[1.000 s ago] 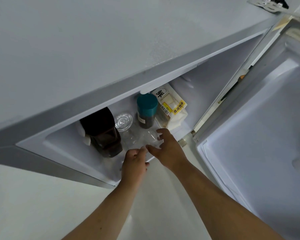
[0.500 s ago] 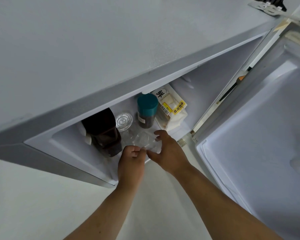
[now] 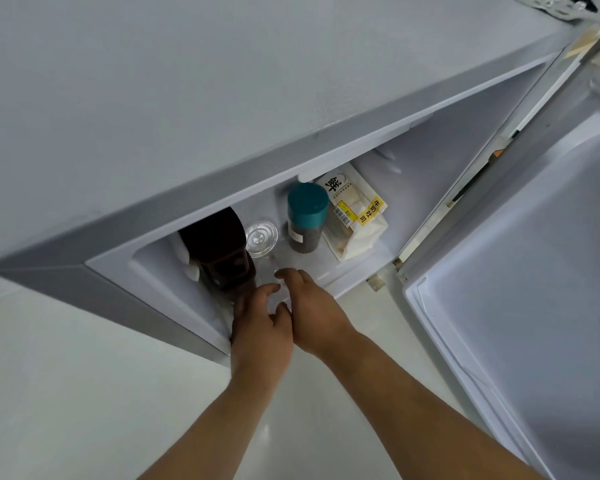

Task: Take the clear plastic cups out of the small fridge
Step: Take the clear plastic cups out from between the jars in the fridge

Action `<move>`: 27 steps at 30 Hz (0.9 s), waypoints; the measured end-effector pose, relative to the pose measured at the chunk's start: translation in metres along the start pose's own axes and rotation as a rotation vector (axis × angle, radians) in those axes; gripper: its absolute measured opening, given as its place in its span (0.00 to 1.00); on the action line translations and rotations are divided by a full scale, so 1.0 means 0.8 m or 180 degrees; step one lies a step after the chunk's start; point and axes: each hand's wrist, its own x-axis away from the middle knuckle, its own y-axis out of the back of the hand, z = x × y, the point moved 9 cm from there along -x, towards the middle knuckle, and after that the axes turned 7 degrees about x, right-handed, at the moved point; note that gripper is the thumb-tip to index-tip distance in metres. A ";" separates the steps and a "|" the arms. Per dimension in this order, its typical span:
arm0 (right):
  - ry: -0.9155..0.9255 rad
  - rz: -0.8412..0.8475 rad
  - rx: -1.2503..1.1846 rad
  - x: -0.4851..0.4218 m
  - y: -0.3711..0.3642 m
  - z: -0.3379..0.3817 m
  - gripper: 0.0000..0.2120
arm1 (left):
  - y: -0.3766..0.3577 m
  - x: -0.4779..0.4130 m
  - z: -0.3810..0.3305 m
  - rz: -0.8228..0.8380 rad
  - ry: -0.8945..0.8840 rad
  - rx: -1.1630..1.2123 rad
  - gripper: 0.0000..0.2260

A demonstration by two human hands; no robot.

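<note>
The small grey fridge [image 3: 243,174] stands open, seen from above. At the front edge of its floor my left hand [image 3: 260,327] and my right hand [image 3: 314,306] close together around a clear plastic cup [image 3: 277,295], which shows only as a faint sliver between the fingers. Just behind the hands a second clear plastic cup [image 3: 261,237] with a round lid stands upright, between a dark brown bottle and a teal-capped jar.
Left of the cups stands a dark brown bottle [image 3: 222,251]; the teal-capped jar [image 3: 307,216] and a bagged loaf of bread [image 3: 355,216] sit to the right. The open fridge door [image 3: 520,278] fills the right side. Below lies pale floor [image 3: 84,393].
Both hands closed on the clear cup that lay near the jar and have drawn it left and toward the front edge of the fridge floor.
</note>
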 end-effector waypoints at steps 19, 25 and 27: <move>-0.0426 -0.0460 -0.0237 -0.035 0.022 -0.043 0.16 | -0.002 0.040 -0.042 -0.0139 -0.1044 -0.0277 0.07; 0.0164 -0.0433 0.0605 -0.118 0.000 0.012 0.35 | -0.002 0.021 -0.014 -0.0089 -0.0352 0.0421 0.04; -0.0049 -0.0440 0.0442 -0.131 -0.010 0.005 0.37 | -0.004 0.015 -0.004 -0.0029 -0.0179 0.0382 0.05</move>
